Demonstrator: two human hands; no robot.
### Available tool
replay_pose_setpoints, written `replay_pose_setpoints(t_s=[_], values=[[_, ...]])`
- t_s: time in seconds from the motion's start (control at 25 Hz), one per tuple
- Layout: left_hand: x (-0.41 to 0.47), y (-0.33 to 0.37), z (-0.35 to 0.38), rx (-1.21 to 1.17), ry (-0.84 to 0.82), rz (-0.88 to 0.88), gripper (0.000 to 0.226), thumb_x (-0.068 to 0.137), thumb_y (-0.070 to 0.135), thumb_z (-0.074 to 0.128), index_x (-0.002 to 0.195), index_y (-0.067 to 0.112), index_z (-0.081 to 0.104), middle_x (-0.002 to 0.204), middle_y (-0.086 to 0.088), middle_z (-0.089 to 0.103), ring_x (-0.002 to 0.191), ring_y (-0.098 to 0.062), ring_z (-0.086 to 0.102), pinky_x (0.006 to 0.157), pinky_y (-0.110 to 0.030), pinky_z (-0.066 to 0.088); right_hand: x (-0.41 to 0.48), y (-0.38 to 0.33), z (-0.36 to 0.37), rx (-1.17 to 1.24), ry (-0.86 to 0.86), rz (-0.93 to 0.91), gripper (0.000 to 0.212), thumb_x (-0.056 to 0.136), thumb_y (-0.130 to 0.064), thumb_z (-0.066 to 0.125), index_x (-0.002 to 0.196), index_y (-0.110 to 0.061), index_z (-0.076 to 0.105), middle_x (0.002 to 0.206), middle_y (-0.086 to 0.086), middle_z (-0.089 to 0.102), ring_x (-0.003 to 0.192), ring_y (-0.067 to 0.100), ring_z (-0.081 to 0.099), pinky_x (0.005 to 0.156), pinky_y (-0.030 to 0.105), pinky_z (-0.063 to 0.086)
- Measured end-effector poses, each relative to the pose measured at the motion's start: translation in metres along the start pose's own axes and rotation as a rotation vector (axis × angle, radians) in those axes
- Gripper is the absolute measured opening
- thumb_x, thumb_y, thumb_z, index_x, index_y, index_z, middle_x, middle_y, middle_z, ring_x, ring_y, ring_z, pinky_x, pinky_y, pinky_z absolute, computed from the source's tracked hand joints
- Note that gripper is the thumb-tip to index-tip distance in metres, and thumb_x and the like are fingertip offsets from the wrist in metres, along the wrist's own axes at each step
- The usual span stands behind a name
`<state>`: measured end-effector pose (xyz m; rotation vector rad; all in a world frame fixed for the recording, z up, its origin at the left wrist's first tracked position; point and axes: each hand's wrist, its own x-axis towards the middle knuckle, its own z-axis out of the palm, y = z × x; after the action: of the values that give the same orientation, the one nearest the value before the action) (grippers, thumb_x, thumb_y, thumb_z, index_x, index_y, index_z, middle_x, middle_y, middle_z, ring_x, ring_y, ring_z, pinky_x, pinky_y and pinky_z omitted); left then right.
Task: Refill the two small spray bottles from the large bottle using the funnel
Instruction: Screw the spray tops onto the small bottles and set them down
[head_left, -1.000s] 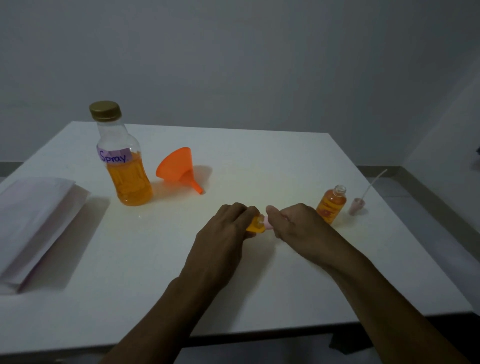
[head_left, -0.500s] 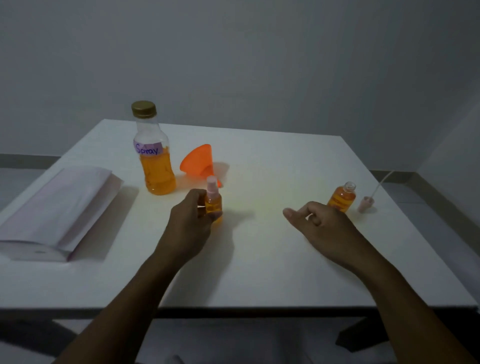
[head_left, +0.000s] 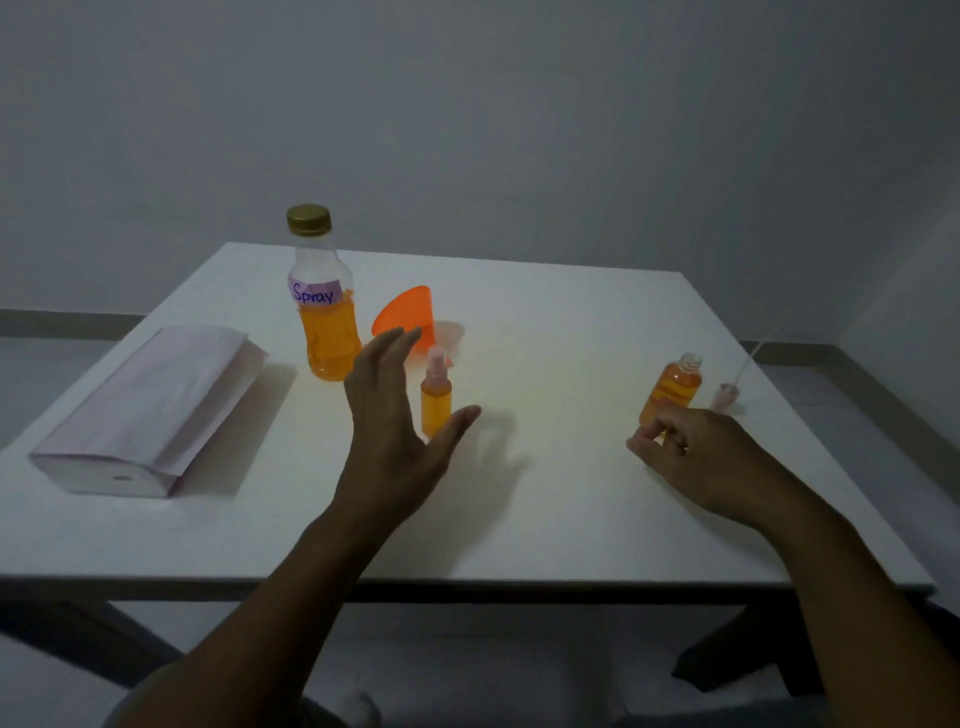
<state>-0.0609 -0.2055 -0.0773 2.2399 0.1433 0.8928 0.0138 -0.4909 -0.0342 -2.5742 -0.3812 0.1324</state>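
Your left hand (head_left: 387, 431) is spread flat, fingers straight. The capped small spray bottle (head_left: 435, 395) stands upright just beside its thumb, apart from it. Your right hand (head_left: 696, 457) has curled fingers at the base of the uncapped small spray bottle (head_left: 672, 387) near the counter's (head_left: 545, 493) right edge; I cannot tell if they pinch it. The large bottle (head_left: 324, 312) and the funnel (head_left: 408, 317) are behind your left hand, toward the far edge.

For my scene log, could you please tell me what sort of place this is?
Probably a plain indoor room: a white table, a grey wall behind it, and a hand-labelled large bottle.
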Motion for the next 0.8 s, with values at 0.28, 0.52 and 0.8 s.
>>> replay_pose_setpoints(t_s=[0.28,0.52,0.8], values=[[-0.008,0.049,0.066,-0.109,-0.216,0.307,0.056,0.093,0.032,0.058,0.143,0.023,0.034,0.146,0.004,0.037,0.136,-0.007,0.029,0.112,-0.032,0.032,0.006,0.054,-0.019,-0.025,0.007,0.260,0.014,0.098,-0.030,0.056,0.097,-0.021,0.067,0.095,0.003,0.068,0.081,0.018,0.063,0.069,0.030,0.047],[0.008,0.083,0.165,-0.245,-0.511,0.054,0.075,0.087,0.039,0.065,0.148,0.024,0.024,0.151,0.004,0.033,0.133,-0.010,0.032,0.107,-0.029,0.032,0.029,0.092,-0.014,0.111,0.348,0.455,0.049,0.088,-0.039,0.065,0.129,-0.017,0.049,0.128,0.010,0.054,0.106,0.025,0.055,0.074,0.030,0.046],[0.029,0.096,0.204,-0.384,-0.545,0.005,0.042,0.090,0.037,0.063,0.126,0.022,0.048,0.112,0.007,0.061,0.100,-0.011,0.059,0.073,0.000,0.040,0.075,0.101,0.008,0.289,0.494,0.321,0.028,0.093,-0.039,0.060,0.111,-0.018,0.060,0.106,-0.001,0.063,0.100,0.020,0.062,0.066,0.022,0.045]])
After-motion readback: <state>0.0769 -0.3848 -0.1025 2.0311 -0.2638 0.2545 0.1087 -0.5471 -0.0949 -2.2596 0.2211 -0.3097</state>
